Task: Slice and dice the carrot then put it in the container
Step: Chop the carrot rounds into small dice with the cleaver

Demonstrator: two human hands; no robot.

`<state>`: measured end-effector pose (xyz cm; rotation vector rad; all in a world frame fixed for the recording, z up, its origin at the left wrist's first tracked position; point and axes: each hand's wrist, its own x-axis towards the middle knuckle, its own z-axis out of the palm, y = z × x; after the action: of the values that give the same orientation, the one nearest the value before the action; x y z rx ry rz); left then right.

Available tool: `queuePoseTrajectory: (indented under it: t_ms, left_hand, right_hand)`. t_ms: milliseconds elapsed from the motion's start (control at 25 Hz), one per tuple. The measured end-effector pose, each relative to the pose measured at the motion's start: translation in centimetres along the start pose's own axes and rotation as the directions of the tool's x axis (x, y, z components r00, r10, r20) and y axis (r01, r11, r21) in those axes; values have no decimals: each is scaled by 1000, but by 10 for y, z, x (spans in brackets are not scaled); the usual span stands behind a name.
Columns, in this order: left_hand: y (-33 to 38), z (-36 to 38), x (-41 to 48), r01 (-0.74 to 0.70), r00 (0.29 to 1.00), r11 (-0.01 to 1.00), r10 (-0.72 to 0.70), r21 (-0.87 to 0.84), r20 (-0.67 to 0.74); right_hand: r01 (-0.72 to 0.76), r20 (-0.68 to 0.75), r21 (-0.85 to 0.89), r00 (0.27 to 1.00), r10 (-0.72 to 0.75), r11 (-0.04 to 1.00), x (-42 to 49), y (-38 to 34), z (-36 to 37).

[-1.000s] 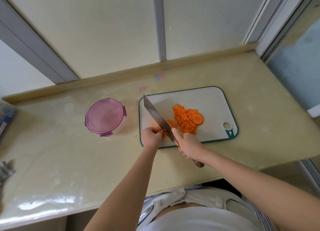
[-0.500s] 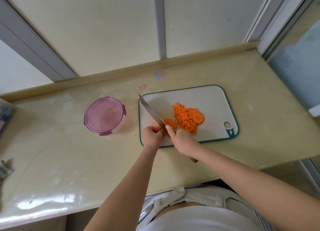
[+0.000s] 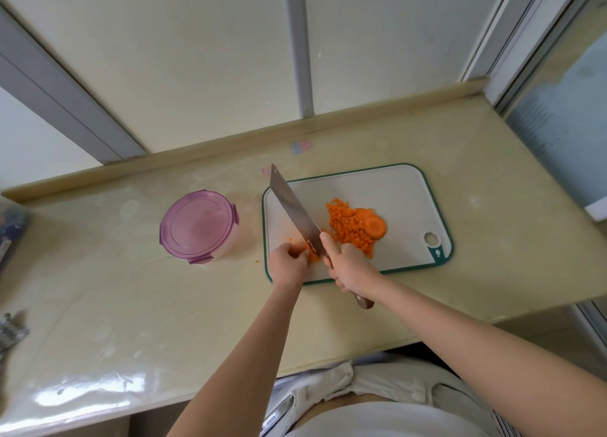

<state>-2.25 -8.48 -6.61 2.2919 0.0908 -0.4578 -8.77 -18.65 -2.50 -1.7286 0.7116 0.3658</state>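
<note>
A white cutting board (image 3: 394, 190) with a green rim lies on the beige counter. On it is a heap of diced carrot (image 3: 348, 228) with a round carrot end (image 3: 374, 226) at its right. My left hand (image 3: 289, 262) pinches a small piece of carrot (image 3: 311, 252) at the board's near left corner. My right hand (image 3: 349, 266) grips the wooden handle of a broad knife (image 3: 294, 211), forefinger along the blade; the blade is raised and points away to the left. A round container (image 3: 198, 226) with a purple lid stands left of the board, closed.
A low ledge and frosted window panels run behind the counter (image 3: 131, 305). Small carrot crumbs (image 3: 257, 261) lie just off the board's left edge. Blurred objects (image 3: 10, 233) sit at the far left edge. The counter's front edge is near my body.
The knife went down through the carrot piece half a second ago and is now lifted again, its tip higher and further away. My left hand stayed on the piece.
</note>
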Motion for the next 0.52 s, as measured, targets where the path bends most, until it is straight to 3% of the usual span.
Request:
queuePoseTrajectory:
  t_ms: [240,520]
  left_hand:
    - [7,4,-2,-6,997,995,-1,-100,-74]
    - [34,26,-7,-128,991,940,105,318,89]
  right_hand:
    - [4,-29,149,1000,0,989,-15,-5,-24]
    - [-26,-74,213,996,42,977,-23,4,-38]
